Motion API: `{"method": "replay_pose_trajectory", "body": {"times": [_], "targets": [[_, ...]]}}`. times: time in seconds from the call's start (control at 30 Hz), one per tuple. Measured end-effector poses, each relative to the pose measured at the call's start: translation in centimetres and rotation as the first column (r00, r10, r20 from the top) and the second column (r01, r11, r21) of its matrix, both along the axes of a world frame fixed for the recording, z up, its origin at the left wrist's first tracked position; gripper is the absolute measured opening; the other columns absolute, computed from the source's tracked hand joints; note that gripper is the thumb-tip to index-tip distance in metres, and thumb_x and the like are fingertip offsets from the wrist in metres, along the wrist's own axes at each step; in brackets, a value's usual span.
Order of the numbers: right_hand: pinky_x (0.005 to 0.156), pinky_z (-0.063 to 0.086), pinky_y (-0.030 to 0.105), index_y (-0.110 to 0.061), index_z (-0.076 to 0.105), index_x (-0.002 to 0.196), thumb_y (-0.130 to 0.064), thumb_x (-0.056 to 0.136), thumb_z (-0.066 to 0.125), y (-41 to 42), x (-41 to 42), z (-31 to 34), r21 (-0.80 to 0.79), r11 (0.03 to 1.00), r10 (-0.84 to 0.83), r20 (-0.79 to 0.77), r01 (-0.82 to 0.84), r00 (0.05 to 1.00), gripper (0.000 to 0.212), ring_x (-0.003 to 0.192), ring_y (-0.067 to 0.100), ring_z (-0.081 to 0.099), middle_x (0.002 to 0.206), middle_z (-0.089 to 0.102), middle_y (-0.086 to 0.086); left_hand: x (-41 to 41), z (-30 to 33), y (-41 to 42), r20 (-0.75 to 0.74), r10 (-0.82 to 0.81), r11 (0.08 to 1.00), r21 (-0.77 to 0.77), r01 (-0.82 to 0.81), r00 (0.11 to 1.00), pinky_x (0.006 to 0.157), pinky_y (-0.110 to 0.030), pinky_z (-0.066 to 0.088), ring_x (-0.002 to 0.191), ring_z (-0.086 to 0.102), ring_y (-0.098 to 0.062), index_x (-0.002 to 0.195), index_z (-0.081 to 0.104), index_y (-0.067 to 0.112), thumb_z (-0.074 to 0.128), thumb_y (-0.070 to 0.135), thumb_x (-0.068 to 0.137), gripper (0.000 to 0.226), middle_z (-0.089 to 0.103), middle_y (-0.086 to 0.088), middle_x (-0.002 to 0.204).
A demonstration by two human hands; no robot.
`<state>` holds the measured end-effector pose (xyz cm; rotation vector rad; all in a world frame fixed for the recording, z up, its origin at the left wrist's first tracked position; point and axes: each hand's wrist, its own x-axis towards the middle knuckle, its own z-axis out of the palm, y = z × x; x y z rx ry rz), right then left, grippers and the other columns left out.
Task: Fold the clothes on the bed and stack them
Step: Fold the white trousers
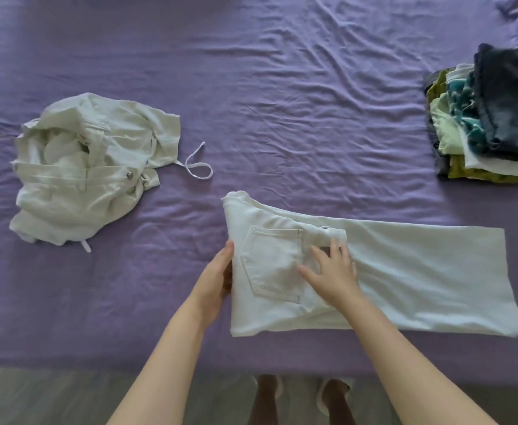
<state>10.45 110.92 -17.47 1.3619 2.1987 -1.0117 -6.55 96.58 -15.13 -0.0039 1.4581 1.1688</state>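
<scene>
From the head camera we see white trousers (405, 280) lying partly folded at the bed's (251, 87) near edge; our right hand (333, 273) presses flat on them, fingers spread, while our left hand (218, 279) cups their left fold. A crumpled pale garment (86, 167) waits left, a folded stack (491, 118) right.

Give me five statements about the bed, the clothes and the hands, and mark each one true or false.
1. The white trousers lie partly folded near the front edge of the bed. True.
2. The right hand lifts the trousers off the sheet. False: it rests flat on them with fingers spread, beside the back pocket.
3. The left hand is at the trousers' left edge. True.
4. The stack of folded clothes sits on the left side of the bed. False: it is at the right; the crumpled white garment lies at the left.
5. A dark garment tops the stack. True.
</scene>
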Motion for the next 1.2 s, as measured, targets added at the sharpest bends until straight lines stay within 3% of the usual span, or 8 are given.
{"method": "replay_pose_trajectory", "body": {"times": [0.13, 0.23, 0.33, 0.53, 0.67, 0.8, 0.97, 1.2], "targets": [[0.1, 0.034, 0.008, -0.034, 0.05, 0.128, -0.045, 0.091, 0.054, -1.6, -0.9, 6.7, -0.386, 0.899, -0.399, -0.529, 0.207, 0.749, 0.04, 0.119, -0.015, 0.044, 0.136, 0.051, -0.013, 3.8, 3.5, 2.5, -0.081, -0.14, 0.985, 0.095, 0.147, 0.987, 0.07, -0.021, 0.049, 0.071, 0.061, -0.004, 0.112, 0.067, 0.025, 0.039, 0.053, 0.096, 0.043, 0.071, 0.002, 0.091], [0.091, 0.048, 0.022, -0.037, 0.052, 0.123, -0.043, 0.088, 0.063, -1.3, 1.0, 10.0, -0.495, 0.847, -0.485, -0.568, 0.195, 0.665, 0.038, 0.107, -0.006, 0.058, 0.114, 0.063, -0.019, 7.0, 5.5, 5.0, -0.157, -0.223, 0.959, 0.141, 0.245, 0.962, 0.086, -0.03, 0.053, 0.085, 0.061, -0.012, 0.125, 0.059, 0.04, 0.041, 0.039, 0.1, 0.032, 0.07, 0.0, 0.107], [0.085, 0.05, 0.024, -0.036, 0.053, 0.117, -0.035, 0.087, 0.067, 0.5, 4.5, 11.4, -0.433, 0.862, -0.488, -0.562, 0.265, 0.668, 0.033, 0.101, 0.0, 0.061, 0.106, 0.065, -0.016, 10.1, 7.2, 7.5, -0.178, -0.256, 0.948, 0.145, 0.283, 0.95, 0.082, -0.027, 0.054, 0.077, 0.063, -0.008, 0.123, 0.058, 0.046, 0.039, 0.028, 0.1, 0.034, 0.067, 0.013, 0.084], [0.078, 0.05, 0.018, -0.033, 0.052, 0.122, -0.007, 0.092, 0.05, 4.9, 12.7, 11.9, -0.282, 0.86, -0.51, -0.503, 0.426, 0.698, 0.039, 0.093, -0.003, 0.061, 0.104, 0.065, -0.017, 16.0, 8.9, 12.4, -0.137, -0.423, 0.877, 0.188, 0.442, 0.896, 0.09, -0.029, 0.05, 0.093, 0.065, -0.01, 0.126, 0.056, 0.045, 0.057, 0.048, 0.081, 0.045, 0.066, 0.011, 0.099], [0.082, 0.047, 0.016, -0.04, 0.051, 0.117, -0.006, 0.091, 0.049, 8.4, 18.0, 11.8, -0.225, 0.833, -0.546, -0.478, 0.505, 0.688, 0.043, 0.099, -0.007, 0.058, 0.109, 0.063, -0.022, 19.3, 8.5, 15.0, -0.424, -0.341, 0.882, 0.163, 0.441, 0.839, 0.089, -0.025, 0.049, 0.098, 0.06, -0.009, 0.112, 0.062, 0.04, 0.061, 0.021, 0.092, 0.028, 0.064, 0.007, 0.105], [0.09, 0.047, 0.033, -0.025, 0.053, 0.127, -0.004, 0.091, 0.046, 12.1, 22.3, 10.0, -0.164, 0.809, -0.578, -0.391, 0.564, 0.716, 0.043, 0.106, 0.012, 0.059, 0.116, 0.064, -0.008, 21.6, 5.7, 16.6, -0.73, -0.437, 0.83, -0.104, 0.548, 0.525, 0.104, -0.016, 0.027, 0.126, 0.041, -0.009, 0.128, 0.057, 0.028, 0.056, 0.019, 0.095, 0.035, 0.049, 0.005, 0.133], [0.079, 0.042, 0.027, -0.019, 0.053, 0.128, 0.0, 0.089, 0.045, 15.0, 25.1, 6.4, -0.167, 0.781, -0.62, -0.322, 0.601, 0.716, 0.045, 0.098, 0.014, 0.056, 0.111, 0.062, -0.005, 25.0, 0.8, 16.7, -0.643, -0.732, 0.607, -0.465, 0.644, 0.225, 0.117, -0.035, 0.015, 0.146, 0.001, -0.02, 0.147, 0.029, 0.035, 0.045, 0.027, 0.099, 0.051, 0.007, -0.001, 0.16], [0.085, 0.042, 0.029, -0.012, 0.051, 0.132, 0.002, 0.088, 0.045, 18.7, 27.4, 2.3, -0.101, 0.807, -0.586, -0.26, 0.582, 0.768, 0.046, 0.109, 0.025, 0.056, 0.121, 0.062, 0.007, 27.7, -2.5, 17.2, -0.613, -0.777, 0.55, -0.55, 0.629, 0.143, 0.118, -0.039, 0.015, 0.147, -0.009, -0.02, 0.148, 0.021, 0.038, 0.045, 0.028, 0.098, 0.057, -0.004, 0.002, 0.161]]}}
